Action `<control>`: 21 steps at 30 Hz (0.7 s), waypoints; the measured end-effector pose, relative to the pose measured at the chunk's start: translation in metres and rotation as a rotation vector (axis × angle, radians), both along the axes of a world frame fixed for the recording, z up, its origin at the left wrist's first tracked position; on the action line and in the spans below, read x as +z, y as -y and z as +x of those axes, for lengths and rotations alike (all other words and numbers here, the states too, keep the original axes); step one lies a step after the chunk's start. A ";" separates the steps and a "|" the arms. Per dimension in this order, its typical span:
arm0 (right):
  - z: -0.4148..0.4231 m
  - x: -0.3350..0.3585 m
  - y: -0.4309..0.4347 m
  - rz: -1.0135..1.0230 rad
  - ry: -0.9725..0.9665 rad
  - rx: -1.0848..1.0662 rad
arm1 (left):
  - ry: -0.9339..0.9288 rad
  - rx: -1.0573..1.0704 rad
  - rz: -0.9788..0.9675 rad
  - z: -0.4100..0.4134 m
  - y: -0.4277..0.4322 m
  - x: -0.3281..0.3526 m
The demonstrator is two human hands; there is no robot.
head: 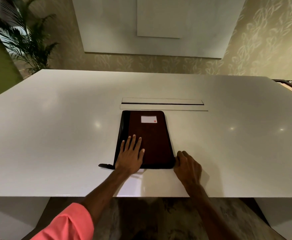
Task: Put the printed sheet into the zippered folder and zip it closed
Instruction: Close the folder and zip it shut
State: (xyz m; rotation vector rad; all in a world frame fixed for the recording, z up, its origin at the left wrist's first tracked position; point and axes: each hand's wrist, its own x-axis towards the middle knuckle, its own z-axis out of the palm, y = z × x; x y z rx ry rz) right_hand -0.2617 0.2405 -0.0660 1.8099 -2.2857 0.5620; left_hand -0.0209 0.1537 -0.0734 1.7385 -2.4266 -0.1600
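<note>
White table (55, 135), leaf-patterned wallpaper (263, 40), palm (24, 40); folder (152, 135) centred.

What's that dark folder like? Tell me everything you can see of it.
The folder lies flat, cover shut, on the white table. Reddish-brown cover, black strip along its left edge, white label near the far end, black tab sticking out at the near left corner. The left hand rests flat on it; the right hand seems to pinch its near right corner.
</note>
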 end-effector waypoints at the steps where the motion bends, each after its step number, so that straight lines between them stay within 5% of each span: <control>1: -0.001 0.000 0.000 -0.005 -0.008 0.023 | 0.013 -0.004 -0.007 0.001 0.000 -0.002; 9: -0.040 -0.009 0.005 -0.053 0.016 0.383 | 0.011 0.015 -0.042 0.001 0.004 -0.008; 21: -0.043 0.003 0.040 -0.032 0.038 0.250 | 0.015 0.008 -0.087 0.002 0.004 -0.017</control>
